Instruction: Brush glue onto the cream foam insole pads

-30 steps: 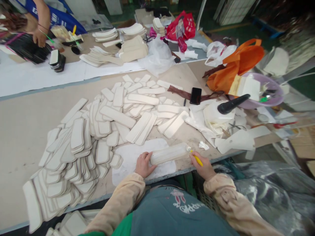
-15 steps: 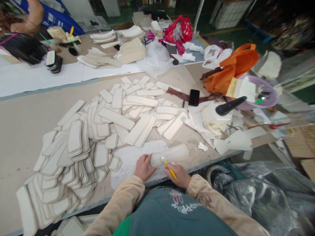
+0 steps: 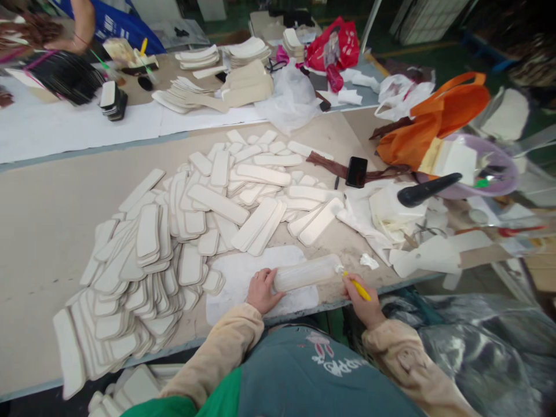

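A long, pale, round-ended panel [image 3: 308, 273] lies on a white paper sheet [image 3: 237, 267] near the table's front edge, its surface wet-looking and streaked. Resting at the panel's left end, my left hand [image 3: 263, 291] has its thumb spread from the fingers and holds nothing. My right hand [image 3: 365, 304] is closed around a brush [image 3: 359, 289] with a yellow handle. The brush's white-coated tip is at the panel's right end. Left of and behind my hands, a big heap of similar pale panels [image 3: 217, 205] covers the table.
A crumpled white scrap [image 3: 369, 262] lies right of the panel. Farther right are a white container [image 3: 388, 211], a dark-handled tool [image 3: 428, 190], a phone [image 3: 357, 172], an orange bag [image 3: 434, 130] and a purple basin [image 3: 506, 176]. Across the table, a co-worker's arm [image 3: 82, 26] reaches over dark stacked pieces [image 3: 65, 78].
My right hand has moved the brush rightward along the panel, from its middle to its right end. My left hand stays at the left end. The whole view has shifted slightly.
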The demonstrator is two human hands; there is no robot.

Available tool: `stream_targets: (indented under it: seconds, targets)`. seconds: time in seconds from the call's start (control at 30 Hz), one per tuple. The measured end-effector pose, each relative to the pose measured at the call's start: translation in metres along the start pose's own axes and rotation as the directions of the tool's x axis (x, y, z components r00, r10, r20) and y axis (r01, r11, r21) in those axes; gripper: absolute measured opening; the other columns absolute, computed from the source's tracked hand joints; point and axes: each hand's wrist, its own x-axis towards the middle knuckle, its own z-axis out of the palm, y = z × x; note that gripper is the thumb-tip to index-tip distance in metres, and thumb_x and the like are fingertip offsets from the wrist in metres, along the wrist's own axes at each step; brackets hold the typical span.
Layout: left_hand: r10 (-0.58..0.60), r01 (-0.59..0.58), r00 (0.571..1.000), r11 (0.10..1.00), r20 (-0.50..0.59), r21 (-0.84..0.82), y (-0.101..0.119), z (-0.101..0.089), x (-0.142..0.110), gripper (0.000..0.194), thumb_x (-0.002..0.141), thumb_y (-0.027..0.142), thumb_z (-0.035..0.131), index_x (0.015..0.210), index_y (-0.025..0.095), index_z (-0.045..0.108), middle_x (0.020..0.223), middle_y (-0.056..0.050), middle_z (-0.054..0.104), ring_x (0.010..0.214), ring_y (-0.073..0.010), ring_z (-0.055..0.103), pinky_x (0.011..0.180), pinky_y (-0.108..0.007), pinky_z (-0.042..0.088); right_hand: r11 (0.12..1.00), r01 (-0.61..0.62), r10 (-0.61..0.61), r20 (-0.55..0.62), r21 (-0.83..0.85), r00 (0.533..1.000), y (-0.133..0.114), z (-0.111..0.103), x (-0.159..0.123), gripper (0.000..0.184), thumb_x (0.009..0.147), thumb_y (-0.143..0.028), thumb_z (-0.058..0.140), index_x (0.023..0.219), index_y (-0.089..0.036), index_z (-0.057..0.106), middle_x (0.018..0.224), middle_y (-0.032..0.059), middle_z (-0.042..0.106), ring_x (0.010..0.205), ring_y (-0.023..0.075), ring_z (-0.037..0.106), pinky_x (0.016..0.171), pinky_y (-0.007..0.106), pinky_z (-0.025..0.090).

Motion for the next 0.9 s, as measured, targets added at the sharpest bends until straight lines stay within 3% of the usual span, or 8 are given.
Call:
stream_targets:
  seconds: [0.07, 0.17, 0.33, 0.4, 0.5, 0.67, 0.8, 0.9]
  targets:
    - [0.002, -0.002, 1.000, 1.000, -0.002, 0.002, -0.001, 0.001, 0.000, 0.073, 0.066, 0.049, 0.071, 0.129, 0.020, 0.048, 0.117, -0.013, 0.051, 0.104, -0.0285, 0.049, 0.089, -0.044, 0.043, 0.986, 0.082, -0.081, 0.008, -0.143, 0.997, -0.004, 0.004, -0.003, 0.026, 0.087, -0.047, 0.047, 0.089, -0.023, 0.056, 0.061, 0.0004, 0.060, 0.056, 0.0176, 0.059, 0.060, 0.029, 0.047]
    - [-0.008, 0.008, 1.000, 1.000, -0.002, 0.000, -0.001, 0.001, 0.000, 0.074, 0.065, 0.049, 0.071, 0.129, 0.020, 0.047, 0.118, -0.012, 0.051, 0.104, -0.0283, 0.049, 0.090, -0.044, 0.043, 0.960, 0.184, -0.153, 0.154, -0.213, 0.976, -0.018, 0.025, -0.010, 0.023, 0.088, -0.044, 0.046, 0.089, -0.023, 0.057, 0.061, 0.0008, 0.060, 0.058, 0.0183, 0.060, 0.061, 0.029, 0.046]
    - [-0.019, 0.019, 1.000, 1.000, 0.025, -0.002, 0.003, -0.002, -0.002, 0.078, 0.063, 0.056, 0.071, 0.129, 0.021, 0.048, 0.118, -0.012, 0.051, 0.104, -0.0286, 0.050, 0.090, -0.046, 0.044, 0.985, 0.146, -0.171, 0.454, 0.090, 0.875, -0.041, 0.057, -0.021, 0.025, 0.092, -0.044, 0.041, 0.086, -0.023, 0.053, 0.061, -0.0023, 0.056, 0.056, 0.0148, 0.057, 0.059, 0.026, 0.047]
    - [-0.005, 0.005, 0.999, 1.000, 0.039, -0.009, 0.004, -0.004, -0.004, 0.086, 0.060, 0.061, 0.072, 0.130, 0.019, 0.047, 0.118, -0.013, 0.052, 0.104, -0.0295, 0.051, 0.090, -0.047, 0.045, 0.981, 0.065, -0.138, 0.420, 0.185, 0.897, -0.044, 0.056, -0.020, 0.027, 0.091, -0.047, 0.043, 0.085, -0.023, 0.053, 0.060, -0.0023, 0.056, 0.055, 0.0148, 0.055, 0.056, 0.026, 0.048]
    - [0.029, -0.030, 1.000, 0.999, -0.008, -0.046, -0.001, -0.014, -0.002, 0.085, 0.067, 0.062, 0.066, 0.134, 0.015, 0.044, 0.119, -0.016, 0.052, 0.105, -0.0286, 0.052, 0.090, -0.046, 0.046, 0.967, 0.007, -0.073, 0.247, 0.256, 0.966, -0.042, 0.040, -0.014, 0.029, 0.086, -0.051, 0.049, 0.084, -0.023, 0.055, 0.060, -0.0013, 0.056, 0.054, 0.0161, 0.054, 0.054, 0.028, 0.048]
    - [-0.037, 0.038, 0.970, 0.999, -0.239, -0.001, -0.026, -0.061, 0.038, 0.045, 0.084, 0.040, 0.057, 0.123, 0.019, 0.055, 0.113, -0.013, 0.057, 0.106, -0.0256, 0.053, 0.092, -0.045, 0.046, 0.961, 0.007, -0.010, 0.011, 0.275, 1.000, -0.034, 0.009, -0.006, 0.034, 0.075, -0.055, 0.062, 0.083, -0.023, 0.059, 0.060, 0.0011, 0.059, 0.051, 0.0179, 0.055, 0.048, 0.030, 0.049]
    - [-0.238, 0.239, 0.971, 0.968, -0.026, 0.074, -0.042, -0.092, 0.076, 0.035, 0.088, 0.035, 0.055, 0.118, 0.017, 0.055, 0.117, -0.010, 0.057, 0.104, -0.0232, 0.056, 0.089, -0.045, 0.048, 0.962, 0.024, -0.011, -0.050, 0.272, 0.999, -0.030, 0.000, -0.014, 0.033, 0.072, -0.055, 0.064, 0.083, -0.024, 0.061, 0.060, 0.0027, 0.060, 0.053, 0.0205, 0.057, 0.050, 0.032, 0.052]
    - [-0.263, 0.251, 0.960, 0.961, 0.095, 0.116, -0.047, -0.102, 0.093, 0.037, 0.089, 0.037, 0.054, 0.119, 0.016, 0.053, 0.120, -0.009, 0.055, 0.103, -0.0217, 0.057, 0.087, -0.043, 0.050, 0.961, 0.062, -0.039, -0.094, 0.268, 0.995, -0.025, 0.005, -0.026, 0.032, 0.071, -0.057, 0.064, 0.084, -0.028, 0.063, 0.060, 0.0038, 0.061, 0.053, 0.0234, 0.059, 0.048, 0.036, 0.053]
